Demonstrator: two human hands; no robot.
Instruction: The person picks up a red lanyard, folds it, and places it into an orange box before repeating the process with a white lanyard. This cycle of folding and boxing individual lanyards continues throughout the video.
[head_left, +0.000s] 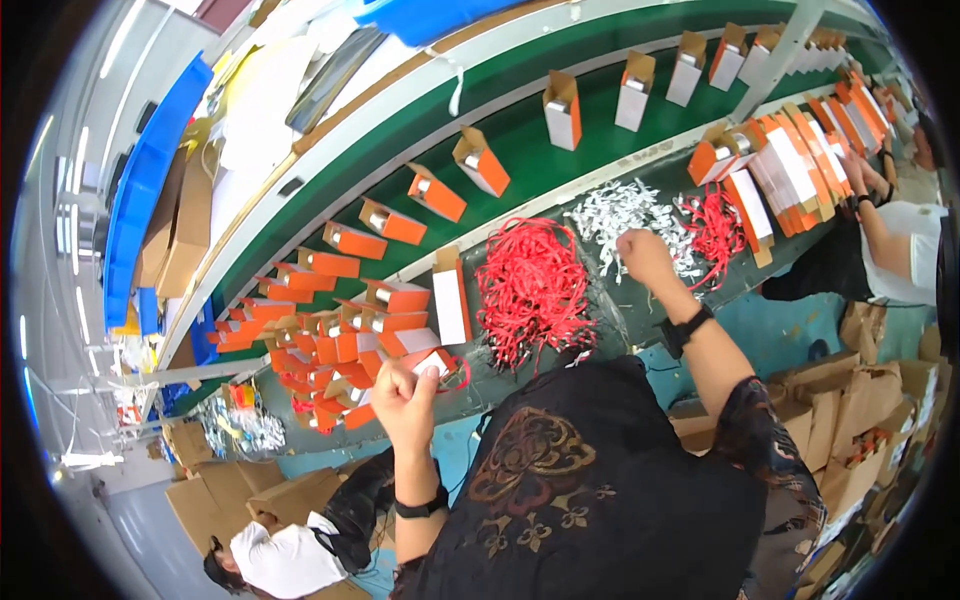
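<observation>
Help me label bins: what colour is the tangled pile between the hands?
Red: head view shows the pile best.

L hand [405,402] nr org box [438,358] | R hand [648,258] nr wht pile [612,213]

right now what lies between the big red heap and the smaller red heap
A heap of small white pieces lies between the big red heap and the smaller red heap in the head view, partly behind the right hand.

Orange-and-white cartons [452,305] look like smooth paperboard — the red straps [535,285] glossy, plastic-like; the blue bin [150,190], smooth plastic.
</observation>
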